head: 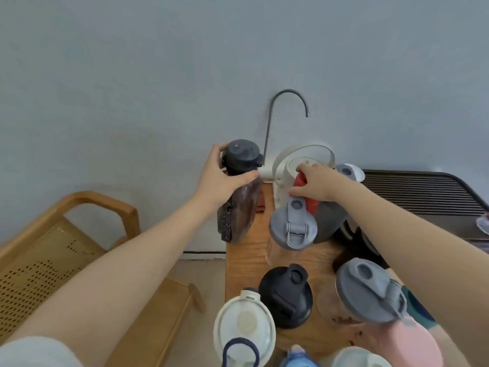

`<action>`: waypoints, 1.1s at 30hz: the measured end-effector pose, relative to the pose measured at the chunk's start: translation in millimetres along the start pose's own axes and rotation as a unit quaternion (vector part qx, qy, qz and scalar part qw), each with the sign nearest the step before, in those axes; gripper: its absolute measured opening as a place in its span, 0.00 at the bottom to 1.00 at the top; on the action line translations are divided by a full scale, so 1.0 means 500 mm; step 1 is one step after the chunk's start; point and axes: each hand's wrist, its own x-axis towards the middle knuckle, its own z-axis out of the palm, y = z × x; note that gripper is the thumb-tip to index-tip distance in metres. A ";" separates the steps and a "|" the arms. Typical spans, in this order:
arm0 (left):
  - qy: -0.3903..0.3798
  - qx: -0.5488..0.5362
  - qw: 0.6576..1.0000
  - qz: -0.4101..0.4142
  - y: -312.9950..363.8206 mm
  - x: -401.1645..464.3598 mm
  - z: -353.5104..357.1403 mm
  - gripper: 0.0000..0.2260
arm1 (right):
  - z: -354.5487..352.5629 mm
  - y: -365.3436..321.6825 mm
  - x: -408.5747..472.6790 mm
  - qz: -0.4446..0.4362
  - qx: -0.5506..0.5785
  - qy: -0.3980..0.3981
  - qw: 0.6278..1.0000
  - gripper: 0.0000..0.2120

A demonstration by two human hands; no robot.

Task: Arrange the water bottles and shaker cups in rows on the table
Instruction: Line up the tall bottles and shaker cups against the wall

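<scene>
Fingers (248,177) of left hand (222,178) curled round neck of dark translucent plastic bottle (239,207), tilted over wooden tabletop (246,255) edge; right hand (315,185) fingers pinch red-lidded grey shaker cup (328,221).

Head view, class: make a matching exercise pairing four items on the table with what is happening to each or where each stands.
Things:
1. dark-capped bottle
2. red-lidded shaker
3. black-lidded shaker
4. white-lidded bottle

States:
A. stands untouched mid-table
B. gripped by left hand
C. nearest the camera, dark loop on lid
D. touched by right hand

Pairs: 1-B, 2-D, 3-A, 4-C
</scene>
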 end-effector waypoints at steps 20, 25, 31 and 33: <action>-0.254 0.106 0.956 -0.099 -0.174 0.009 -0.031 0.33 | 0.017 -0.056 0.030 -0.031 -0.021 0.088 0.995 0.21; -0.340 0.109 0.924 -0.139 -0.176 0.047 -0.066 0.35 | 0.018 -0.072 0.044 -0.049 -0.022 0.084 0.995 0.25; -0.238 0.068 0.960 -0.132 -0.203 0.022 -0.039 0.34 | 0.033 -0.055 0.034 -0.077 0.039 0.040 0.995 0.34; -0.211 0.071 0.967 -0.125 -0.207 0.023 -0.031 0.34 | 0.037 -0.046 0.028 -0.089 0.027 0.029 0.995 0.38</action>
